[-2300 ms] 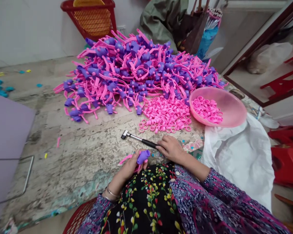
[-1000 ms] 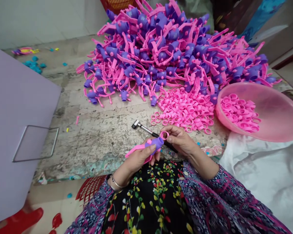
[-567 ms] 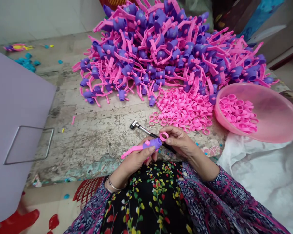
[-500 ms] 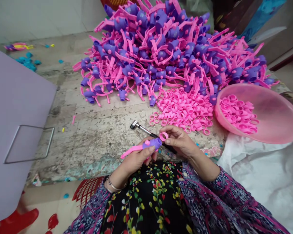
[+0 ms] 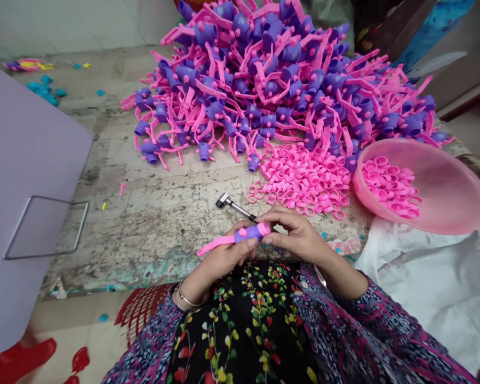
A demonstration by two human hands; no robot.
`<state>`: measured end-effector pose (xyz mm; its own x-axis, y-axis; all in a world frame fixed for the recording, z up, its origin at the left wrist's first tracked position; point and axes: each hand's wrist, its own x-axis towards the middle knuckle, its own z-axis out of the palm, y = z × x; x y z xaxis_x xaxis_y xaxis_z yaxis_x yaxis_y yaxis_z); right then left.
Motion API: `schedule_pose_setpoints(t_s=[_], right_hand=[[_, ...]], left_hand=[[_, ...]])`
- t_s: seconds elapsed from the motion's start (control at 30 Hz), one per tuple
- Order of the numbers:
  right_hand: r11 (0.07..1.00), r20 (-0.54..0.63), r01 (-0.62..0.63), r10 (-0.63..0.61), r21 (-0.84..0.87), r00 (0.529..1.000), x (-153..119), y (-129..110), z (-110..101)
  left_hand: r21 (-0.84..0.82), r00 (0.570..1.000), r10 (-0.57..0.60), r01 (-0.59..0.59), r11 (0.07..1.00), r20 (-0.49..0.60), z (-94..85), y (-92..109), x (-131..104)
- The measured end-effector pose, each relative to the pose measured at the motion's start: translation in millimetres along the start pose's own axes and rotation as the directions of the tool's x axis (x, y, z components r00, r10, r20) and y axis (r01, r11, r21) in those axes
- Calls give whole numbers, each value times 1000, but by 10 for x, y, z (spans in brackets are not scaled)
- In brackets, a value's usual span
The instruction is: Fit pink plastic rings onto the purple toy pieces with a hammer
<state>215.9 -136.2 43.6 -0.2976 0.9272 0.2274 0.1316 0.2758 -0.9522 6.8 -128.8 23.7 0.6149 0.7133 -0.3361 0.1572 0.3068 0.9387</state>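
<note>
My left hand (image 5: 231, 256) is closed around a purple plastic sleeve with pink handle-like arms (image 5: 245, 234), its long pink arm pointing left. A pink ring (image 5: 263, 229) sits on the sleeve's right-hand end. The thumb and fingers of my right hand (image 5: 292, 233) are closed at that ring. Just behind my hands lies a small hammer (image 5: 236, 207) with a metal head; my right hand covers part of its dark handle. Beyond it is a heap of loose pink rings (image 5: 304, 178).
A large pile of purple and pink plastic parts (image 5: 264, 80) covers the back of the worn table (image 5: 156, 213). On the right stands a pink bowl (image 5: 452, 186) holding more rings, beside white sacking (image 5: 416, 277). A lilac panel with a wire handle (image 5: 80, 226) stands at left.
My right hand has moved slightly left, bringing the pink ring from just off the purple sleeve onto its end. My left hand still holds the sleeve. The view has shifted a little.
</note>
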Motion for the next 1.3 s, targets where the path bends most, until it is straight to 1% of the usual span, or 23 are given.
schedule_pose_setpoints(t_s=[0.13, 0.27, 0.3, 0.37, 0.43, 0.5, 0.53, 0.57, 0.63, 0.7, 0.8, 0.9, 1.0, 1.13, 1.2, 1.3], right_hand=[[997, 34, 47, -45, -67, 998, -23, -41, -12], [995, 40, 21, -18, -94, 999, -35, -113, 7], [998, 24, -12, 13, -69, 1000, -37, -123, 21], [992, -44, -114, 117, 49, 992, -43, -123, 55], [952, -120, -213, 243, 221, 963, -53, -99, 90], [898, -154, -258, 330, 357, 931, -66, -69, 118], [879, -154, -272, 354, 391, 923, -72, -58, 129], [868, -149, -284, 370, 408, 917, -78, -52, 137], [858, -132, -303, 386, 415, 913, -88, -51, 152], [859, -123, -309, 387, 409, 914, -99, -55, 168], [864, -124, -308, 383, 398, 915, -125, -49, 194], [877, -130, -315, 382, 361, 915, -161, -27, 216], [893, -143, -326, 383, 310, 913, -182, -6, 222], [864, -97, -366, 421, 345, 902, -164, 33, 200], [843, -77, -389, 446, 373, 892, -151, 67, 188], [835, -92, -393, 459, 386, 884, -144, 118, 191]], left_hand=[[-30, 1000, 3, -3, 1000, -6, -15, -29, -22], [10, 998, 55, -55, 998, -20, -32, -71, -44], [28, 997, 69, -68, 997, -27, -36, -81, -49], [59, 995, 86, -83, 995, -46, -42, -98, -57], [100, 991, 101, -92, 991, -87, -42, -103, -60], [174, 977, 137, -108, 979, -162, -33, -87, -58], [219, 968, 160, -116, 969, -195, -25, -67, -55], [264, 961, 177, -118, 957, -212, -15, -39, -51], [341, 963, 179, -102, 935, -203, 8, 38, -43], [403, 972, 148, -65, 913, -180, 29, 118, -39], [498, 974, 110, 3, 867, -196, 46, 175, -38], [614, 961, 155, 19, 789, -228, 44, 125, -38], [750, 939, 260, -4, 661, -225, 26, 25, -29], [888, 899, 414, -70, 454, -140, -20, -85, 3], [922, 889, 452, -109, 371, -77, -49, -121, 28], [952, 863, 505, -151, 267, -5, -87, -146, 78]])
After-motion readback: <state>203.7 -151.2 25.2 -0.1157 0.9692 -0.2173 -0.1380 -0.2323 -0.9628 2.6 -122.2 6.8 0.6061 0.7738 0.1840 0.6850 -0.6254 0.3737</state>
